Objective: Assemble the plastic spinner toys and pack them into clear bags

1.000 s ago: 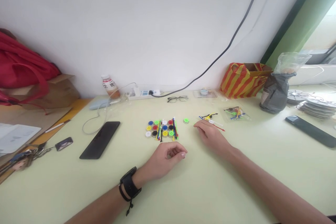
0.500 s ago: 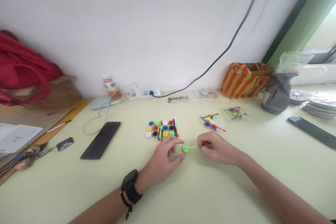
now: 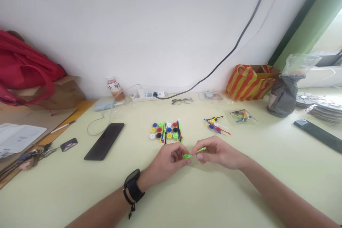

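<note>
Between the fingertips of my left hand is the round hub of a bright green plastic arrow spinner; the fingers are closed around it. My right hand pinches the spinner's arm, and the green tip shows above the thumb. Part of the arm is hidden by my fingers. Just beyond my left hand lie rows of round coloured spinner bases, with bundles of coloured arrows among them. Farther right is a loose pile of arrows and bases.
A black phone lies to the left, near keys. At the back are a bottle, a power strip and glasses. A clear bag of arrows, a striped bag and another phone are on the right.
My left fingers have closed onto the green spinner's hub, which was between parted fingers. My right hand has shifted left along the arm, closer to my left hand.
</note>
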Motion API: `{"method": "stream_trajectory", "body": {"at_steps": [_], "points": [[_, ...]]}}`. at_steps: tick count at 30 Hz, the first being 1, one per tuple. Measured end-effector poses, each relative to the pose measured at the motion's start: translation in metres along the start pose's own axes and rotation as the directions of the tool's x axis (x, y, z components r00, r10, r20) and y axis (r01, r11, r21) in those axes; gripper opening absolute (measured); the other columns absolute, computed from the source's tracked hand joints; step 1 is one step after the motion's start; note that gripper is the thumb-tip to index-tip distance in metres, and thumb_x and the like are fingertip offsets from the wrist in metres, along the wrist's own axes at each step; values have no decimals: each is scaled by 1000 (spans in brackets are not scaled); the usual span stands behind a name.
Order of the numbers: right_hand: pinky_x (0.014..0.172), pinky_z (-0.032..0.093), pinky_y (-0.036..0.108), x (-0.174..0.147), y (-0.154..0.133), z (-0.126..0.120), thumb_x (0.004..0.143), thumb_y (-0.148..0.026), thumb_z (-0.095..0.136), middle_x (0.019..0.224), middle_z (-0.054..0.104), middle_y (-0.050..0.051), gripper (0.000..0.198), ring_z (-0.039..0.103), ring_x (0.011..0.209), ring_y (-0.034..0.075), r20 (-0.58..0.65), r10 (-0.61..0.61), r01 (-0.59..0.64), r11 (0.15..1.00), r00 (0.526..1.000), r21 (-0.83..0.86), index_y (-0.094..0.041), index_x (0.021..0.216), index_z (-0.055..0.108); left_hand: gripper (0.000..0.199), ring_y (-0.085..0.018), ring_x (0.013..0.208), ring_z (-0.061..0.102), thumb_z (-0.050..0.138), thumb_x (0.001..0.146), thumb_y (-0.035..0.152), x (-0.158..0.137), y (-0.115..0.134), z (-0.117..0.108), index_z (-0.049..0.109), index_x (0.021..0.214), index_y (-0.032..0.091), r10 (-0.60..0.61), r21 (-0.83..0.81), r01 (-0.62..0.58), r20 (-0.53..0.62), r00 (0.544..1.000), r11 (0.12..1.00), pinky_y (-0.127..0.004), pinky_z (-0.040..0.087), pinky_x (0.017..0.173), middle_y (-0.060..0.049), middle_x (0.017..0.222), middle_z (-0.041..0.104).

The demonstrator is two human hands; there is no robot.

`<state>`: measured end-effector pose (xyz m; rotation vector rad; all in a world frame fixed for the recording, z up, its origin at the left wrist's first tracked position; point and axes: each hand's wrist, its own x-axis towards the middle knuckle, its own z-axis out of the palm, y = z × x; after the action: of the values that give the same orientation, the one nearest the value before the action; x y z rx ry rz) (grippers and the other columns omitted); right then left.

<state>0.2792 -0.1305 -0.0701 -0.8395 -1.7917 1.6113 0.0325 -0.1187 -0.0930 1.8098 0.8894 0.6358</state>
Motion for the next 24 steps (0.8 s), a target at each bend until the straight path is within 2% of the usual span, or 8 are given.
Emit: {"method": "stream_trajectory", "body": {"at_steps": [3,5,7,9,12,15,19,24], "points": [[76,51,31,5,3,9,99,-48,62,89,65,4,31,57,77,16,-145,-57,53,998,988,-37,-19,99,74,26,-14,75,58,80,86,39,-1,0,1,72,93,15,-13,-146,15,17,1000,989,-27,49,72,-3,86,67],[83,51,33,9,5,13,103,-53,54,96,65,6,37,59,87,18,-282,-106,93,994,954,-59,-20,93,69,29,-13,72,59,85,82,39,0,-1,2,73,93,14,-41,-236,44,18,999,971,-27,50,71,-3,84,68],[82,51,34,10,7,14,105,-57,46,88,63,4,41,59,84,18,-404,-108,95,994,909,-53,-21,95,64,32,-12,67,59,86,80,39,0,-3,2,75,95,14,-76,-305,78,18,997,949,-27,51,68,-2,79,68],[71,48,32,9,8,13,104,-60,44,74,52,0,43,51,69,17,-472,-64,40,997,879,-60,-22,100,63,35,-13,67,61,87,79,40,2,-6,2,76,99,14,-105,-351,97,-2,994,931,-27,52,66,-3,78,69],[65,41,30,6,8,11,105,-58,42,73,38,-2,43,41,66,16,-451,4,-53,994,893,-95,-22,109,65,39,-15,73,65,89,77,40,4,-8,0,77,104,15,-127,-391,96,-53,991,915,-29,55,71,-6,86,73],[72,42,31,4,8,14,108,-47,37,78,36,-2,32,42,73,17,-389,-8,-25,997,921,-79,-24,114,59,38,-17,78,68,88,77,40,6,-8,-1,77,104,15,-116,-399,72,-88,989,914,-31,57,77,-7,90,75],[79,42,32,4,10,24,109,-37,36,84,43,-2,18,48,81,18,-262,-105,72,988,959,-133,-26,120,45,33,-21,92,72,86,82,36,6,-8,-1,77,106,15,-78,-383,37,-94,993,923,-35,59,88,-9,100,76],[73,42,30,4,15,31,109,-30,34,87,52,-1,12,49,77,18,-174,-169,84,907,970,-412,-26,118,41,28,-24,103,71,82,86,33,4,-6,1,79,108,17,7,-302,-41,-112,994,952,-37,60,92,-11,113,76]]}}
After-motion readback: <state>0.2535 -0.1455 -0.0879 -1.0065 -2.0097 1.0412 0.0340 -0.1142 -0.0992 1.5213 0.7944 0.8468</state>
